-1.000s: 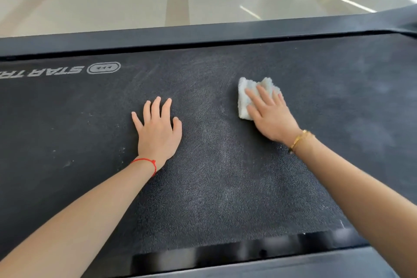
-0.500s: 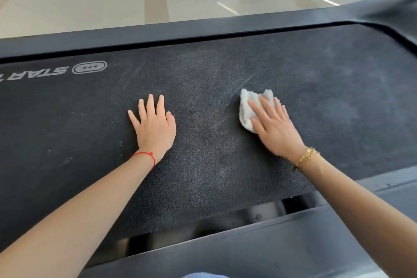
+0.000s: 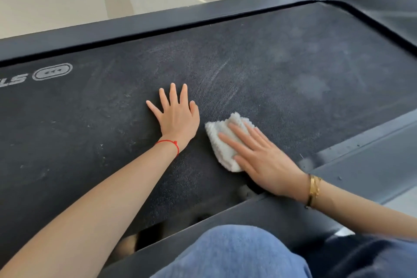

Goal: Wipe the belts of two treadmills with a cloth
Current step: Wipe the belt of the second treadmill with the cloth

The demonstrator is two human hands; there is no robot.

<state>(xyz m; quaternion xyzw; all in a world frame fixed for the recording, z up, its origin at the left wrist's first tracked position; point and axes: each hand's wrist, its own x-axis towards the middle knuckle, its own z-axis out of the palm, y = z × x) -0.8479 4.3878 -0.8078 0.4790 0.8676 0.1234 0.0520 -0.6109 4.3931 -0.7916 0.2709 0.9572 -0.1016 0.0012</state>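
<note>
The right hand (image 3: 259, 160) presses a folded white cloth (image 3: 223, 140) flat-fingered onto the treadmill belt (image 3: 293, 70) near its near edge; the left hand (image 3: 177, 115), fingers spread, probably braces the lean.

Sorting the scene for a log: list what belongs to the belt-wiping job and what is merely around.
Job:
- white cloth, pressed flat under the right hand
- treadmill belt, dusty
- left hand, flat on the belt

Merely around:
- treadmill side rail
- tiled floor
- red string bracelet
- gold bangle
</note>
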